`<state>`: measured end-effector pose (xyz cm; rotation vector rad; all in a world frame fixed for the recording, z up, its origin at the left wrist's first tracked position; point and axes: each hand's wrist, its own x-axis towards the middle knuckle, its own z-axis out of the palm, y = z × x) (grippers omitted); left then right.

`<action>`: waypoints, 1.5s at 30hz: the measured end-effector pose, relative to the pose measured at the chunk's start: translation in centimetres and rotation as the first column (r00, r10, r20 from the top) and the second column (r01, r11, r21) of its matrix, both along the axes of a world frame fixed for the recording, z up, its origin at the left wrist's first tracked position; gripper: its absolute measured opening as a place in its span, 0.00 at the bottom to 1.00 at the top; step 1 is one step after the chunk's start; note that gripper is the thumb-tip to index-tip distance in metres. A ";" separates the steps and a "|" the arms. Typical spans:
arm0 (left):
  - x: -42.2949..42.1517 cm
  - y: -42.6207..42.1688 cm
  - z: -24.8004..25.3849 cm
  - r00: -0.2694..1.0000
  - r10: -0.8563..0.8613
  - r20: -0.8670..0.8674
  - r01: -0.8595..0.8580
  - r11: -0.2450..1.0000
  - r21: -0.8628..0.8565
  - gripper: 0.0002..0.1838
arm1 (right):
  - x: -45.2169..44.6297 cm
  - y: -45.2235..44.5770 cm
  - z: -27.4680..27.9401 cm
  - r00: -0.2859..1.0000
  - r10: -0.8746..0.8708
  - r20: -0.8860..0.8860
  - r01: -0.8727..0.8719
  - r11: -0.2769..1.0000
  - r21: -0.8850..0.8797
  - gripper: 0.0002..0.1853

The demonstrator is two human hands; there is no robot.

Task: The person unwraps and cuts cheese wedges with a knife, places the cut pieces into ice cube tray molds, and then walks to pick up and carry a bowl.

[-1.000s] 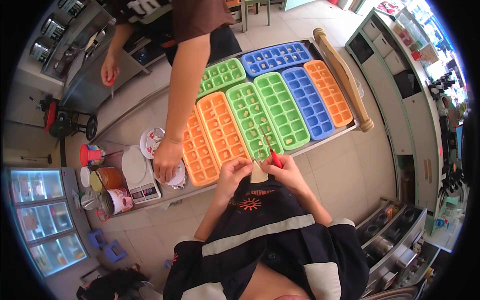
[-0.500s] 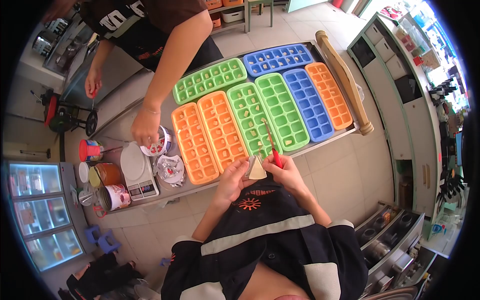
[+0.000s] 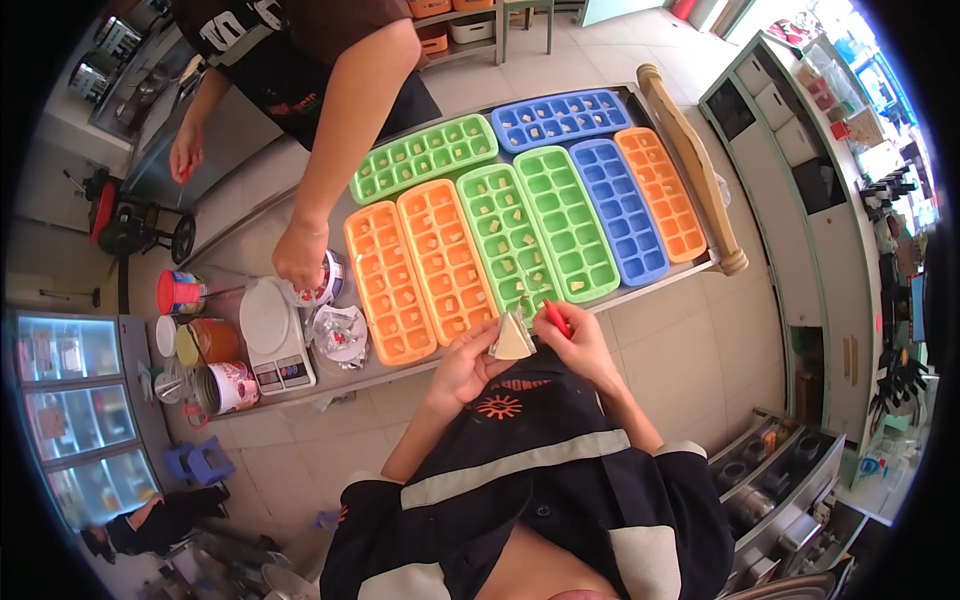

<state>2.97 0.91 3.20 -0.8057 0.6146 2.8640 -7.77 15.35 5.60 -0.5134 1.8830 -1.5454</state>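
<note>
My left hand (image 3: pixel 468 361) holds a pale, cheese-like wedge (image 3: pixel 515 342) partly wrapped in foil, close to my apron. In my right hand (image 3: pixel 581 347) is the red handle of a small knife (image 3: pixel 557 319), right beside the wedge; its thin blade is hard to make out now. Just beyond both hands lies a green ice cube tray (image 3: pixel 507 232) with small pale pieces in its compartments. To its right is another green ice cube tray (image 3: pixel 566 222), with a piece at its near end. Two orange ice cube trays (image 3: pixel 388 285) lie to the left, also holding pale pieces.
More trays lie behind and right: green (image 3: pixel 424 157), blue (image 3: pixel 558 119), blue (image 3: pixel 620 212) and orange (image 3: pixel 661 195). Left stand a kitchen scale (image 3: pixel 281 350), a bowl of foil wrappers (image 3: pixel 340 335) and jars. Across the table, a co-worker's hand (image 3: pixel 301 253) reaches into a tub.
My right hand has turned the knife, so its blade no longer points out over the green tray. The co-worker's hand has shifted slightly at the tub. My left hand keeps the wedge.
</note>
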 end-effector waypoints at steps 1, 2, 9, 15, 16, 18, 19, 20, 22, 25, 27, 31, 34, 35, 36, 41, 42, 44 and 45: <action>-0.1 -0.1 0.2 1.000 -0.001 0.002 0.001 1.000 0.004 0.15 | -0.2 0.3 0.2 0.995 -0.058 -0.080 0.061 0.997 0.042 0.05; -0.2 -0.1 0.4 1.000 0.003 0.004 -0.003 1.000 0.004 0.15 | -0.6 0.7 0.4 0.995 -0.054 -0.079 0.058 0.997 0.042 0.05; -0.4 -0.5 0.4 1.000 0.022 -0.007 -0.022 1.000 -0.019 0.16 | -3.7 4.2 2.8 0.745 0.044 -0.666 -0.037 0.999 0.025 0.06; -0.9 -0.1 1.1 1.000 -0.001 0.017 0.002 0.999 -0.042 0.14 | -4.4 4.8 5.1 0.410 0.141 -0.901 0.012 0.987 0.159 0.10; -0.9 -0.1 1.1 1.000 -0.004 0.017 0.005 0.999 -0.053 0.13 | -4.4 4.8 5.1 0.410 0.140 -0.901 0.013 0.987 0.160 0.10; -1.0 0.1 1.2 1.000 -0.011 0.011 0.012 0.998 -0.068 0.15 | -4.4 4.7 5.0 0.403 0.130 -0.906 0.005 0.990 0.144 0.09; -1.0 0.2 1.2 1.000 -0.017 0.004 0.017 0.996 -0.083 0.16 | -4.5 4.7 4.9 0.403 0.130 -0.906 0.005 0.990 0.144 0.09; -1.0 0.2 1.3 1.000 -0.017 0.004 0.017 0.996 -0.084 0.16 | -4.5 4.6 4.9 0.402 0.120 -0.908 0.004 0.991 0.133 0.09; -1.1 0.2 1.4 1.000 -0.017 -0.014 0.016 0.996 -0.089 0.16 | -4.4 4.4 4.9 0.402 0.111 -0.909 0.003 0.992 0.122 0.09; -1.1 0.3 1.4 1.000 -0.009 -0.026 0.007 0.997 -0.074 0.16 | -4.4 4.4 4.9 0.433 0.114 -0.894 -0.002 0.992 0.126 0.09; -1.1 0.3 1.3 0.999 -0.009 -0.034 0.006 0.997 -0.077 0.16 | -4.5 4.4 4.6 0.454 0.118 -0.883 -0.017 0.992 0.124 0.10; -1.2 0.4 0.8 0.999 -0.014 -0.039 0.011 0.997 -0.076 0.16 | -4.4 4.4 3.9 0.420 0.136 -0.897 -0.016 0.990 0.142 0.11; -1.6 0.4 0.6 0.998 -0.004 -0.055 0.000 0.997 -0.073 0.16 | -4.2 4.8 2.4 0.211 0.097 -0.973 0.012 0.995 0.102 0.12; -1.8 0.4 0.4 0.998 -0.010 -0.054 0.006 0.997 -0.072 0.16 | -4.0 4.9 1.9 0.109 0.063 -0.992 0.056 0.996 0.070 0.12; -2.4 0.5 0.1 1.000 0.005 -0.026 -0.007 0.997 -0.077 0.16 | -3.9 5.0 1.3 0.004 0.033 -0.999 0.096 0.995 0.034 0.13; -4.1 0.6 -2.2 1.000 -0.001 0.014 0.003 0.996 -0.087 0.16 | -4.3 5.6 -1.5 0.237 -0.109 -0.965 0.310 0.950 -0.031 0.09; -4.2 0.7 -2.6 1.000 0.007 0.025 -0.005 0.997 -0.080 0.16 | -4.4 5.8 -2.1 0.235 -0.111 -0.966 0.315 0.949 -0.032 0.09; -4.5 0.7 -2.7 0.999 0.008 0.032 -0.006 0.997 -0.075 0.16 | -5.1 6.1 -3.2 0.498 -0.171 -0.850 0.416 0.907 0.061 0.08; -4.4 0.7 -2.8 0.998 0.020 0.053 -0.016 0.997 -0.076 0.15 | -5.4 6.2 -3.6 0.562 -0.187 -0.805 0.437 0.894 0.097 0.07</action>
